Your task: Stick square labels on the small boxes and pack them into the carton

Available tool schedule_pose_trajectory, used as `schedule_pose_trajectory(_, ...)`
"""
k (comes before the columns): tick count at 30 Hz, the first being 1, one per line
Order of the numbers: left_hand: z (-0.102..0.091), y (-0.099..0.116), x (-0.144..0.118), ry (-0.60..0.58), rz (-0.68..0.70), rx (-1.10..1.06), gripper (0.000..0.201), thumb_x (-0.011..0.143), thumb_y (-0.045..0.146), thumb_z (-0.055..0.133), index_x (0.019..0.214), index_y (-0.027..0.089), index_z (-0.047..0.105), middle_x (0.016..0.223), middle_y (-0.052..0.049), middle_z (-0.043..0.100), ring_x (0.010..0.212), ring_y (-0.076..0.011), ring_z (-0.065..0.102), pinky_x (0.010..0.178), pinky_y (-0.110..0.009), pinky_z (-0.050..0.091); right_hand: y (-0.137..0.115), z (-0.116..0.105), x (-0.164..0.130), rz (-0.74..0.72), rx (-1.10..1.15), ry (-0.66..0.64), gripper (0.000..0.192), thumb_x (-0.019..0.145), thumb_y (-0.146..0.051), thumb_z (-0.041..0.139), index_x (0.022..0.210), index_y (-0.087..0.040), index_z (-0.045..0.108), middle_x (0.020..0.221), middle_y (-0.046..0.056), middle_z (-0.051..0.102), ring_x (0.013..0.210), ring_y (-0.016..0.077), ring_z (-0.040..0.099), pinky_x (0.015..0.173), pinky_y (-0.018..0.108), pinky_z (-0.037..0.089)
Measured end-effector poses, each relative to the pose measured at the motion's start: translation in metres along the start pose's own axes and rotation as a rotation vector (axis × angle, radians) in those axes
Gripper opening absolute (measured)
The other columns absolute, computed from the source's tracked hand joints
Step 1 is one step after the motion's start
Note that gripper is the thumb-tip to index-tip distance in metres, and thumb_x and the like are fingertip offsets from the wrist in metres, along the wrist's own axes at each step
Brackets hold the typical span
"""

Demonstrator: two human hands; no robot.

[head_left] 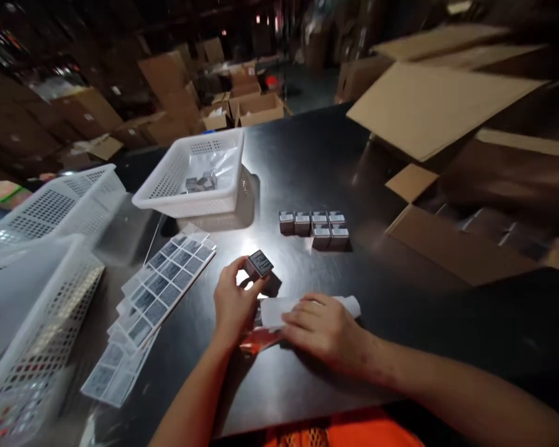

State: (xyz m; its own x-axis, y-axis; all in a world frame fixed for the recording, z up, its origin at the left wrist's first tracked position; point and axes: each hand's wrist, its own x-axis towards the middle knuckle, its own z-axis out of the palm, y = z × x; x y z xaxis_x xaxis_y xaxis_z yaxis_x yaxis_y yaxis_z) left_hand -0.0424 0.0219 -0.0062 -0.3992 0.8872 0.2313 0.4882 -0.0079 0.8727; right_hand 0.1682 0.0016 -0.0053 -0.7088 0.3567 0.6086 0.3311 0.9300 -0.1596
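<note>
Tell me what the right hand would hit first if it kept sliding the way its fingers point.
The right hand points left across the white sheet under it. Going straight on, it would probably meet the left hand holding the small dark box, though depth is hard to judge.

White baskets (193,180), label sheets (168,279), six small boxes (317,228), open cartons (451,242).

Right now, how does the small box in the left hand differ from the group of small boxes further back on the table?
The box in the left hand, the held box, is single, lifted and tilted; the grouped boxes are six, resting flat on the black table in two rows. The held box is touched by fingers; the grouped boxes lie untouched. Both look dark, small and labelled on top.
</note>
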Motion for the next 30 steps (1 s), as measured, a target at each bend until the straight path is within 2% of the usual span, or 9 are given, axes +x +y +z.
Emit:
schedule_pose_trajectory(2, 0.0, -0.002, 0.004, 0.013, -0.024, -0.08, 0.044, 0.061, 0.023, 0.089, 0.103, 0.022, 0.076, 0.099, -0.008, 0.071, 0.068, -0.0183, 0.063, 0.051, -0.025, 0.047, -0.003, -0.006, 0.005, -0.101, 0.041, 0.093, 0.02, 0.105, -0.015, 0.056, 0.089, -0.021, 0.068, 0.102, 0.001, 0.079, 0.092, 0.0163, 0.071, 0.092, 0.036, 0.054)
schedule_pose_trajectory(5, -0.003, -0.003, 0.006, -0.11, -0.14, -0.22, 0.059, 0.061, 0.033, 0.09, 0.115, 0.021, 0.071, 0.107, -0.008, 0.07, 0.056, -0.0112, 0.056, 0.047, -0.023, 0.044, -0.003, -0.023, 0.013, -0.091, 0.454, 0.191, 0.017, 0.105, -0.023, 0.057, 0.092, -0.024, 0.068, 0.1, 0.0, 0.078, 0.099, 0.0171, 0.07, 0.094, 0.037, 0.057)
schedule_pose_trajectory(8, -0.004, 0.0, 0.002, -0.303, -0.22, -0.422, 0.07, 0.06, 0.033, 0.09, 0.124, 0.023, 0.063, 0.116, -0.007, 0.07, 0.052, -0.0061, 0.053, 0.049, -0.022, 0.048, 0.009, -0.04, 0.018, 0.164, 0.873, 0.398, 0.008, 0.098, -0.029, 0.07, 0.091, -0.026, 0.069, 0.084, 0.002, 0.073, 0.089, 0.0189, 0.071, 0.082, 0.035, 0.061)
schedule_pose_trajectory(10, -0.003, 0.003, -0.004, -0.43, -0.268, -0.552, 0.071, 0.061, 0.028, 0.089, 0.126, 0.027, 0.06, 0.118, -0.005, 0.07, 0.05, -0.0041, 0.049, 0.049, -0.022, 0.049, 0.022, -0.046, 0.018, 0.436, 0.993, 0.542, 0.014, 0.091, -0.029, 0.079, 0.087, -0.026, 0.067, 0.082, 0.001, 0.072, 0.083, 0.0178, 0.072, 0.078, 0.033, 0.061)
schedule_pose_trajectory(11, -0.001, 0.005, -0.008, -0.479, -0.281, -0.588, 0.071, 0.062, 0.027, 0.088, 0.127, 0.028, 0.059, 0.116, -0.004, 0.07, 0.049, -0.0033, 0.046, 0.048, -0.021, 0.048, 0.027, -0.047, 0.017, 0.573, 1.037, 0.557, 0.018, 0.088, -0.031, 0.082, 0.089, -0.025, 0.065, 0.082, 0.0, 0.072, 0.081, 0.0169, 0.072, 0.076, 0.032, 0.061)
schedule_pose_trajectory(14, 0.002, 0.007, -0.019, -0.578, -0.263, -0.602, 0.067, 0.066, 0.026, 0.088, 0.127, 0.03, 0.06, 0.116, -0.004, 0.072, 0.049, -0.0032, 0.046, 0.047, -0.019, 0.044, 0.034, -0.046, 0.015, 0.909, 1.173, 0.407, 0.046, 0.079, -0.037, 0.089, 0.109, -0.025, 0.056, 0.081, -0.003, 0.072, 0.075, 0.0157, 0.072, 0.07, 0.03, 0.059)
schedule_pose_trajectory(17, 0.005, 0.005, -0.025, -0.634, -0.206, -0.555, 0.064, 0.068, 0.032, 0.09, 0.126, 0.029, 0.063, 0.12, -0.007, 0.073, 0.055, -0.0072, 0.054, 0.047, -0.02, 0.043, 0.032, -0.044, 0.015, 1.06, 1.251, 0.291, 0.072, 0.071, -0.038, 0.094, 0.122, -0.026, 0.044, 0.078, -0.005, 0.071, 0.077, 0.0162, 0.072, 0.071, 0.027, 0.056)
schedule_pose_trajectory(24, 0.003, -0.007, -0.024, -0.734, -0.104, -0.623, 0.058, 0.075, 0.033, 0.09, 0.128, 0.029, 0.066, 0.11, -0.005, 0.074, 0.059, -0.0069, 0.058, 0.064, -0.021, 0.052, 0.03, -0.049, 0.015, 1.136, 1.303, 0.141, 0.076, 0.071, -0.04, 0.093, 0.124, -0.027, 0.04, 0.084, -0.004, 0.073, 0.064, 0.0129, 0.064, 0.056, 0.023, 0.044)
schedule_pose_trajectory(30, 0.001, -0.003, -0.025, -0.703, -0.104, -0.62, 0.055, 0.071, 0.035, 0.094, 0.121, 0.029, 0.07, 0.107, -0.004, 0.073, 0.075, -0.013, 0.066, 0.07, -0.023, 0.055, 0.029, -0.052, 0.015, 1.133, 1.31, 0.121, 0.073, 0.072, -0.039, 0.092, 0.122, -0.028, 0.039, 0.082, -0.005, 0.071, 0.061, 0.0123, 0.062, 0.052, 0.022, 0.041)
